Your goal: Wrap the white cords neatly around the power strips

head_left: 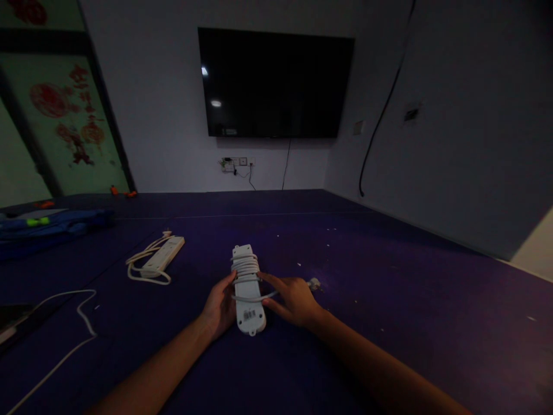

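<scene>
In front of me is a white power strip [249,314], its underside with a barcode label facing up. Its white cord [246,266] is wound round it in several turns, mostly near the far end. My left hand [221,305] grips the strip's left edge, thumb on top and the other fingers partly hidden beneath. At the right edge my right hand [294,300] has its index finger at the windings and its thumb by a looser turn of cord, closed on that cord. The plug [314,283] shows just beyond the right hand.
Another white power strip [163,256] with a loosely looped cord lies to the left. A white cable [82,314] curves across the purple floor [389,334] at the near left. Blue cloth [73,222] lies farther left. A television [276,83] hangs on the far wall.
</scene>
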A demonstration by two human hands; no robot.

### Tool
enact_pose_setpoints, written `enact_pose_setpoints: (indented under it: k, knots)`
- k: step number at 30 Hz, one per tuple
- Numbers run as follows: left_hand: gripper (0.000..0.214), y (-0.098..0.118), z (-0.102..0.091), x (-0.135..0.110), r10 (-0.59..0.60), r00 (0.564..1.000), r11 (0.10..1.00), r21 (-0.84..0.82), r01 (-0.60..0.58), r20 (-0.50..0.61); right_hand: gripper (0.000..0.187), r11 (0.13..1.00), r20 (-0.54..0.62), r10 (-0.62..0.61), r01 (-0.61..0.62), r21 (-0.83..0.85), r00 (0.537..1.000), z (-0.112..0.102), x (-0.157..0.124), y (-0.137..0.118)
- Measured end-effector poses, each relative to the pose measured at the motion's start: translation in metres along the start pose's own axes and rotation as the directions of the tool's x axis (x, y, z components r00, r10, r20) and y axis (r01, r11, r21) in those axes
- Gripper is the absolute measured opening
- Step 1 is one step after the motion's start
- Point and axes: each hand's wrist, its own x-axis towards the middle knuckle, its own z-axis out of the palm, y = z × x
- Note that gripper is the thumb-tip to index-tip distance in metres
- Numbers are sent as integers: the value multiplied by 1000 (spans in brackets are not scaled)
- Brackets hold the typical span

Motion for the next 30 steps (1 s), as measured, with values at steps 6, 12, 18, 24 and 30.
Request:
enact_pose_setpoints:
  k: [6,12,18,24,30]
  knots:
    - [28,-1,-4,2,-3,1000,999,-50,3,0,59,1000,8,15,-15,-9,1000,-1,0,-2]
    - [28,-1,-8,4,20,997,998,-65,-16,70,57,995,-22,95,-96,-37,995,-4,1,-3]
    - [22,-1,-11,2,96,995,994,-56,-94,30,55,984,-34,152,-155,-90,988,-2,1,0]
    - [22,-1,-12,0,68,997,994,-84,-66,29,52,991,3,112,-111,-73,994,3,1,7]
    - [26,-4,-14,4,73,997,997,0,-73,29,50,995,36,97,-96,-38,995,3,1,9]
